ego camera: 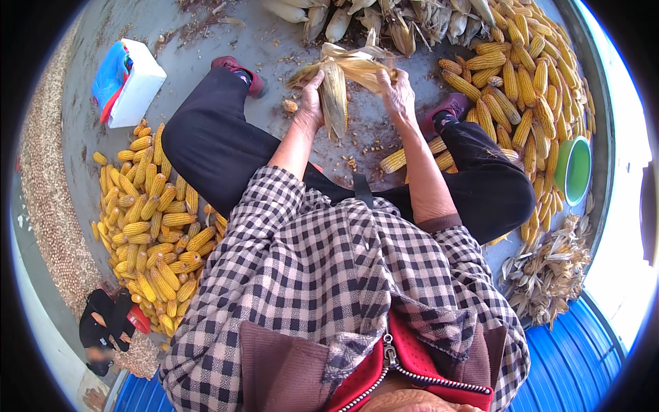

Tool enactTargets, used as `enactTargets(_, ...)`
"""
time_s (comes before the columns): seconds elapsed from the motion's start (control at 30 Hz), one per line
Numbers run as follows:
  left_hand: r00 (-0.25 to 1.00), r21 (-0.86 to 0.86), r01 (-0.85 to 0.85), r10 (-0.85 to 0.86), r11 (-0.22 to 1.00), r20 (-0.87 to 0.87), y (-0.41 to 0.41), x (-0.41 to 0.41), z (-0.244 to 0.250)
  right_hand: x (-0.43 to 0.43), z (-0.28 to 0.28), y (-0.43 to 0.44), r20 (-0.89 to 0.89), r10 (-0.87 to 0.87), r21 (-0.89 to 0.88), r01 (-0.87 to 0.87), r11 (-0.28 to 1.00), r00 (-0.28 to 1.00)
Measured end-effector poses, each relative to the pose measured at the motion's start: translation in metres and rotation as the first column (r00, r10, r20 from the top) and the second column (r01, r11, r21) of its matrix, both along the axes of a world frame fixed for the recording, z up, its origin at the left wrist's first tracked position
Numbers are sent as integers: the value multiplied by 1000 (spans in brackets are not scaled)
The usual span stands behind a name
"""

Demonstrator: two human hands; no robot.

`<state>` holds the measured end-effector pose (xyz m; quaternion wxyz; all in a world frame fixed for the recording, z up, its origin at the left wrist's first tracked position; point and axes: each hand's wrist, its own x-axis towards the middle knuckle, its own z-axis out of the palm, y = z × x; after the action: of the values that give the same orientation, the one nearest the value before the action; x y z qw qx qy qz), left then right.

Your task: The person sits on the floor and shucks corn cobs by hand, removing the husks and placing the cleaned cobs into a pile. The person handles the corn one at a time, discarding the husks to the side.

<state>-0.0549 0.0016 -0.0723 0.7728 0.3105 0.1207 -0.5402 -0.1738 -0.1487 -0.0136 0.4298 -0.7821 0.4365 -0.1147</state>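
Note:
Between my knees, my left hand (312, 100) grips an ear of corn (334, 100) still wrapped in dry husk, its thumb along the near side. My right hand (397, 95) pinches a pale strip of husk (363, 74) that spreads out from the ear toward the right. A little yellow shows along the ear's right edge; the rest of the kernels are covered. Below the hands, loose kernels (351, 162) lie scattered on the grey floor (288, 56). A short broken piece of cob (290, 106) rests just left of my left hand.
Bare yellow cobs are heaped at left (154, 221) and right (520, 87). Unhusked ears (340, 23) lie at the far side. A white box (139, 85) stands upper left, a green basin (573, 170) at right, above loose husks (551, 268). Another person (100, 319) sits lower left.

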Motion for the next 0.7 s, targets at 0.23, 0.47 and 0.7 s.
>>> enactTargets(0.23,927,120,-350,325,929,188,-21,-7,-18,-37,36,82,-225,437,180,-404,897,871)
enactTargets(0.47,996,215,-27,8,976,90,-19,-14,-41,-39,13,98,-507,427,165,-401,901,749)
enactTargets(0.7,998,102,33,-39,994,56,-17,-23,-49,-39,24,91,-245,294,595,-97,798,924)
